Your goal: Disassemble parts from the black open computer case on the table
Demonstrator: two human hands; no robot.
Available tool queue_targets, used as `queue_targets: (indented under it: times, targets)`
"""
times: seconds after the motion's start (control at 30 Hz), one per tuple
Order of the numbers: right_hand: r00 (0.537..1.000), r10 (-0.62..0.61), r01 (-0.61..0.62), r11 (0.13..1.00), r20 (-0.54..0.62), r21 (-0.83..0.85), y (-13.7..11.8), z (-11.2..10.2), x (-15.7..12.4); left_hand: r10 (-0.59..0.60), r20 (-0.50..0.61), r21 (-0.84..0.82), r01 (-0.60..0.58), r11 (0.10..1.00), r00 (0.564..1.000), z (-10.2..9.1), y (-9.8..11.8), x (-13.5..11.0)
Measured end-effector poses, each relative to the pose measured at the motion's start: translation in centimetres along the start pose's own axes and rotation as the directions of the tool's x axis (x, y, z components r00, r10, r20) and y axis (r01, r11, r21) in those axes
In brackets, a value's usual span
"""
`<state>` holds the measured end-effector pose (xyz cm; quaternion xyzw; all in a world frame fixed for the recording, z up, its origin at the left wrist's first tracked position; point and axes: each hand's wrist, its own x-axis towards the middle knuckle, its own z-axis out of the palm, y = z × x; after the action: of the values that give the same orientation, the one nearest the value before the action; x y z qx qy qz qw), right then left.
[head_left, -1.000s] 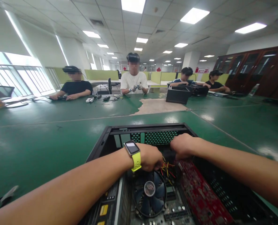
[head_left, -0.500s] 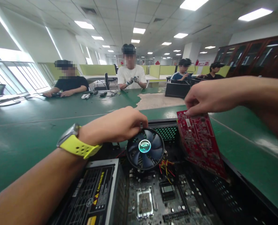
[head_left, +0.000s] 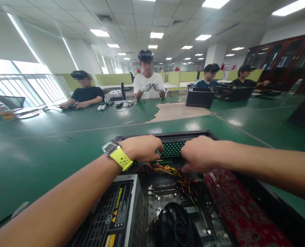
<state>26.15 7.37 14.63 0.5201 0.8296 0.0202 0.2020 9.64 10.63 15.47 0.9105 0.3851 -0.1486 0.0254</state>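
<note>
Where wires (head_left: 165, 168) lie in the case (head_left: 188, 134), left hand (head_left: 145, 148) and right hand (head_left: 200, 153) curl.
I cannot tell if either grasps anything.

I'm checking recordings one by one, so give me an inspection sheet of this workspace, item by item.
Surface: glossy green tabletop with an irregular beige patch.
Job's things: open black metal computer case holding a silver-and-black power supply box, a round dark fan and a long red circuit board.
Clutter: small white object on the far side; black open-topped box at the patch.
Hands: bare left hand, with a yellow-strapped watch, and bare right hand, both curled over the case's far end; grips unclear.
Cables: thin red and yellow wires inside the case, near both hands; dark cord at left.
Surroundings: four people across the tabletop; brown glass-fronted cabinet at right.
</note>
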Motion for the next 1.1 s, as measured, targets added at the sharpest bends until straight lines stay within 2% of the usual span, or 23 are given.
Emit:
queue_targets:
  times: [0.13,0.2,0.23,0.27,0.33,0.37,0.4,0.5,0.6,0.67,0.7,0.73,0.77,0.8,0.83,0.87,0.9,0.93,0.97,1.0,1.03,1.07,1.1]
  targets:
    - [0.975,-0.091,0.083,0.995,0.205,0.048,-1.5,2.1,2.3,-0.025,0.121,0.053,0.019,0.998,0.992,0.9,0.9,0.4]
    - [0.932,-0.262,0.215,0.955,0.248,0.203,-0.8,3.0,3.5,0.005,0.157,0.018,-0.008,1.000,0.988,1.2,1.3,0.6]
    - [0.901,-0.361,0.265,0.896,0.239,0.356,-0.3,3.4,4.0,0.030,0.180,-0.019,-0.027,0.999,0.983,1.3,1.3,0.7]
    - [0.875,-0.441,0.283,0.800,0.198,0.530,0.4,3.6,4.5,0.071,0.201,-0.076,-0.057,0.995,0.977,1.4,1.2,0.8]
    - [0.873,-0.483,0.244,0.547,0.064,0.801,1.3,4.0,4.9,0.145,0.213,-0.174,-0.108,0.979,0.966,1.2,0.8,0.7]
    - [0.891,-0.454,0.235,0.446,-0.008,0.863,1.5,4.1,5.0,0.152,0.199,-0.187,-0.114,0.976,0.968,1.0,0.5,0.6]
    - [0.909,-0.410,0.248,0.381,-0.078,0.891,1.5,4.2,4.9,0.138,0.173,-0.174,-0.107,0.979,0.975,0.7,0.3,0.3]
    - [0.948,-0.223,0.277,0.228,-0.227,0.933,0.3,4.2,4.6,0.028,0.016,-0.092,-0.027,0.995,0.999,-0.6,-0.3,-1.1]
    - [0.984,0.050,0.169,0.001,-0.169,0.986,-1.0,4.3,4.7,-0.081,-0.158,-0.101,0.065,0.993,0.984,-1.8,-1.6,-2.9]
    - [0.990,0.122,0.088,-0.105,-0.075,0.991,-1.5,4.4,5.0,-0.186,-0.214,-0.146,0.157,0.977,0.959,-1.9,-3.0,-3.9]
    - [0.993,0.113,0.052,-0.110,-0.039,0.993,-1.5,4.5,5.1,-0.254,-0.237,-0.185,0.213,0.959,0.938,-1.6,-3.8,-4.3]
    - [0.996,0.089,0.028,-0.069,-0.022,0.997,-1.4,4.6,5.2,-0.334,-0.268,-0.242,0.272,0.931,0.904,-1.1,-4.6,-4.6]
    - [0.997,0.067,0.034,0.021,-0.036,0.999,-1.2,4.8,5.2,-0.423,-0.299,-0.331,0.323,0.887,0.856,-0.4,-5.3,-4.9]
    - [0.995,0.054,0.077,0.166,-0.087,0.983,-0.9,4.9,5.2,-0.513,-0.322,-0.441,0.354,0.825,0.796,0.4,-5.8,-5.2]
    - [0.984,0.026,0.158,0.350,-0.179,0.923,-0.6,5.1,5.2,-0.600,-0.344,-0.550,0.364,0.752,0.722,1.3,-6.2,-5.6]
    - [0.957,-0.039,0.262,0.538,-0.287,0.801,-0.4,5.3,5.1,-0.673,-0.378,-0.631,0.355,0.690,0.636,2.2,-6.2,-6.0]
    - [0.918,-0.142,0.359,0.693,-0.370,0.626,-0.2,5.6,5.0,-0.730,-0.429,-0.679,0.343,0.649,0.531,3.0,-6.1,-6.6]
    - [0.880,-0.252,0.425,0.794,-0.402,0.435,-0.1,5.9,4.9,-0.767,-0.493,-0.697,0.340,0.631,0.410,3.7,-5.8,-7.2]
    - [0.858,-0.340,0.456,0.849,-0.385,0.266,-0.2,6.3,4.9,-0.778,-0.561,-0.693,0.354,0.628,0.282,4.3,-5.4,-7.8]
    - [0.853,-0.391,0.458,0.878,-0.345,0.139,-0.3,6.7,4.9,-0.768,-0.616,-0.679,0.375,0.631,0.175,4.7,-5.1,-8.4]
    - [0.859,-0.407,0.444,0.894,-0.309,0.057,-0.6,7.1,4.9,-0.758,-0.643,-0.675,0.385,0.629,0.109,4.9,-4.9,-9.0]
    - [0.869,-0.405,0.424,0.906,-0.285,0.007,-0.9,7.4,5.1,-0.763,-0.640,-0.687,0.377,0.621,0.089,5.1,-4.9,-9.5]
    - [0.876,-0.400,0.410,0.912,-0.271,-0.021,-1.2,7.5,5.3,-0.780,-0.618,-0.713,0.348,0.609,0.098,5.1,-5.1,-9.8]
